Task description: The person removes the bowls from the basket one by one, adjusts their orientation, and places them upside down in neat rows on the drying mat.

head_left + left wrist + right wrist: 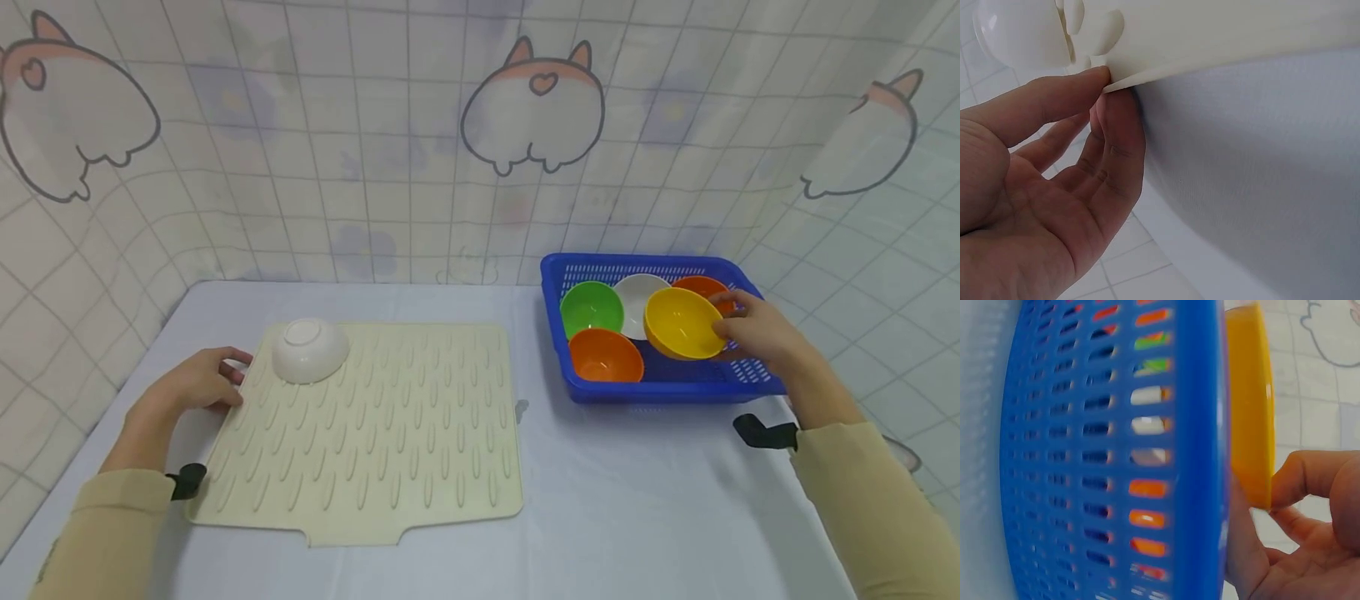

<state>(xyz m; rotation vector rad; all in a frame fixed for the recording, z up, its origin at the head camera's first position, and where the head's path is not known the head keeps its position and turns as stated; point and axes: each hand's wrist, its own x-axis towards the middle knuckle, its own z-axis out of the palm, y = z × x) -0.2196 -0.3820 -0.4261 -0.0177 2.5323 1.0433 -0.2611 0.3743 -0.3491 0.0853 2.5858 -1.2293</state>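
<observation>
Over at the right end of the table, I've got a yellow bowl point(678, 321) pinched by its rim in my right hand point(761, 331), thumb on one side and fingers on the other. It's over the right-hand part of a blue plastic basket point(660, 392), tilted so I can see down into it, and from the right wrist it pokes up past the basket's edge. Can't tell if it's touching the bowls around it.

Those would be a green bowl point(592, 307) at the back left, an orange bowl point(605, 357) in front of that, a white bowl point(632, 302) in the middle, and a second orange one point(703, 286) at the back right, partly hidden behind the yellow one.

Meanwhile my left hand point(198, 383) is way off on the other side, pinching the left edge of a cream ridged mat point(397, 425), thumb on top and fingers underneath. On the mat's back left corner, near that hand, an upside-down white bowl point(309, 354) sits with its base up.
</observation>
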